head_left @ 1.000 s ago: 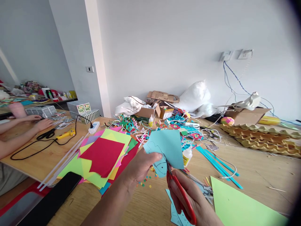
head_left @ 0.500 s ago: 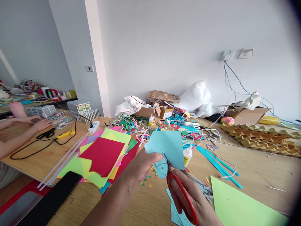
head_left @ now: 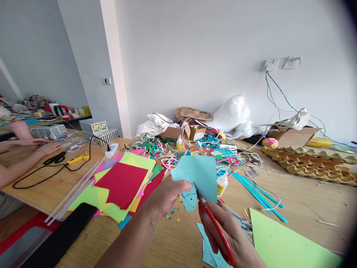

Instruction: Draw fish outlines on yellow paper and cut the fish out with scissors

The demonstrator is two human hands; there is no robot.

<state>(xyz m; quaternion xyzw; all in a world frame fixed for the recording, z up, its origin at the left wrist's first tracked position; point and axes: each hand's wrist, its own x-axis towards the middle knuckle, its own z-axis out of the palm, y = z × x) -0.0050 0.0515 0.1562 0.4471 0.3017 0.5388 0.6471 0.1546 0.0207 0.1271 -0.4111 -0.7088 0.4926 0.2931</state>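
Note:
My left hand pinches a light blue sheet of paper by its left side, thumb on top. A fish outline with an eye and curved lines is drawn on the sheet. My right hand is wrapped round red-handled scissors, whose blades are in the paper beside the fish's head. A cut runs along the drawn outline there. Below, partly behind my right hand, lie more blue paper pieces with drawings. A glue bottle stands just behind the sheet.
Coloured paper sheets and a black phone-like slab lie to the left. A light green sheet, blue strips and egg trays are on the right. Another person's hands rest by cards at far left.
The blue sheet and the scissors have shifted only very slightly; the blades remain in the paper. At far left, the other person's hand has moved a little.

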